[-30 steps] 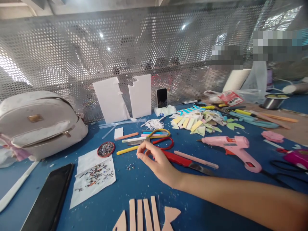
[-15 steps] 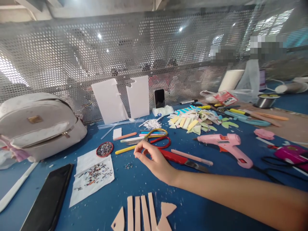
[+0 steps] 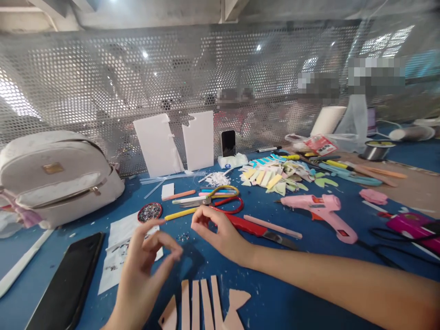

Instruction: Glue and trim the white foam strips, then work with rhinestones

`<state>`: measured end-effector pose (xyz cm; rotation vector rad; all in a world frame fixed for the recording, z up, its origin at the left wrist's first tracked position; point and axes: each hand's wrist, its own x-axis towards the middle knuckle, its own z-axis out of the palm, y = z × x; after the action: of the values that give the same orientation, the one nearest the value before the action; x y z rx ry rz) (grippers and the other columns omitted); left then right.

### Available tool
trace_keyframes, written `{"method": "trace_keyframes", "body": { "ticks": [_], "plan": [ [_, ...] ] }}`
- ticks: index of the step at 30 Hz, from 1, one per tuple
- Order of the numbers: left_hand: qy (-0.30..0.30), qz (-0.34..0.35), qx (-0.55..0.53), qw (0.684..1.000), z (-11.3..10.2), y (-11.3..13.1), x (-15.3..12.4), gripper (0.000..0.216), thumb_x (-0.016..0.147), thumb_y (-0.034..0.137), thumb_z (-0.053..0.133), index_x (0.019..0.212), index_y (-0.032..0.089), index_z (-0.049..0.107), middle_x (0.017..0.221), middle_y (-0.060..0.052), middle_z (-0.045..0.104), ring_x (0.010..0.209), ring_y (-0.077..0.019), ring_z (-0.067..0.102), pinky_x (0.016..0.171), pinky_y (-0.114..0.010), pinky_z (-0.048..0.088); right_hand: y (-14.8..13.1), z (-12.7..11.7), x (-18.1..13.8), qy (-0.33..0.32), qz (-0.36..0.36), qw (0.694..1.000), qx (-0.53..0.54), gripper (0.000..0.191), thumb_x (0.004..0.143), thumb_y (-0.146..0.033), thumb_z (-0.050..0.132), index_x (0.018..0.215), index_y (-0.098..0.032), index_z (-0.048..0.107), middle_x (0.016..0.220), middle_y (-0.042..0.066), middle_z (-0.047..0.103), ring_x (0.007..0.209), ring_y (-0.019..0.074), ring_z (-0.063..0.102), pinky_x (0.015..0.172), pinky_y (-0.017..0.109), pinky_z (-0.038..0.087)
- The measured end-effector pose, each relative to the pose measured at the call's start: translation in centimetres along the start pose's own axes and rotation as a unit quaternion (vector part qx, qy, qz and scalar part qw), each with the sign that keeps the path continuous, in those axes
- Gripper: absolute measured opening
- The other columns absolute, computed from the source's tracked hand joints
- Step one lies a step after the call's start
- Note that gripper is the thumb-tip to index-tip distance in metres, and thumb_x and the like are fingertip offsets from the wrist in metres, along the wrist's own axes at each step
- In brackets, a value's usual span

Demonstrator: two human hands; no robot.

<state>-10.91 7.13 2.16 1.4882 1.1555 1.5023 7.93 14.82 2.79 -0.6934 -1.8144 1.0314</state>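
Observation:
My left hand (image 3: 146, 263) is raised over the paper with dark specks (image 3: 117, 250), index finger stretched out, fingers apart and nothing visible in them. My right hand (image 3: 222, 233) is at the middle of the table, thumb and fingertips drawn together; anything between them is too small to make out. Beneath its wrist lies a red-handled utility knife (image 3: 247, 225), and behind it are scissors (image 3: 228, 206) with yellow and red loops. Closer to me lie several pale pink strips (image 3: 205, 302), a pointed piece with a hole (image 3: 169, 314) and a tail-shaped piece (image 3: 239, 299).
A round dish of beads (image 3: 150, 212) and a phone (image 3: 67, 279) lie at left, beside a white backpack (image 3: 58, 183). Pink glue gun (image 3: 319, 206) and cord lie at right. Behind are paper scraps (image 3: 278, 174), two white boards (image 3: 156, 144) and a perforated metal screen (image 3: 137, 78).
My left hand has come into view from below, now covering part of the speckled paper. My right hand stays almost where it was, its fingers still drawn together.

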Motion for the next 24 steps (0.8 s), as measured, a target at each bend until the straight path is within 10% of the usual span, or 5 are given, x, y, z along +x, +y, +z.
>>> {"method": "trace_keyframes", "body": {
  "ticks": [5, 24],
  "plan": [
    [-0.020, -0.121, -0.096, 0.988, 0.2, -1.4, 2.6, 0.062, 0.076, 0.029, 0.078, 0.126, 0.024, 0.042, 0.073, 0.003, 0.069, 0.069, -0.0110, 0.064, 0.071, -0.022, 0.051, -0.7, -0.1, -0.3, -0.042, -0.027, 0.999, -0.019, 0.013, 0.090, -0.020, 0.052, 0.078, -0.020, 0.049, 0.075, -0.001, 0.049, 0.070, 0.0139, 0.047, 0.066, 0.028, 0.040],
    [-0.022, -0.152, -0.093, 0.984, -0.2, -0.1, 1.9, 0.075, 0.073, 0.030, 0.080, 0.134, 0.020, 0.037, 0.073, 0.001, 0.072, 0.070, -0.0143, 0.069, 0.075, -0.026, 0.057, -0.5, 0.4, -0.7, -0.070, -0.185, 0.965, -0.173, 0.021, 0.076, -0.006, 0.050, 0.071, -0.022, 0.038, 0.066, -0.002, 0.044, 0.064, 0.0152, 0.042, 0.059, 0.029, 0.032]
  ]
}}
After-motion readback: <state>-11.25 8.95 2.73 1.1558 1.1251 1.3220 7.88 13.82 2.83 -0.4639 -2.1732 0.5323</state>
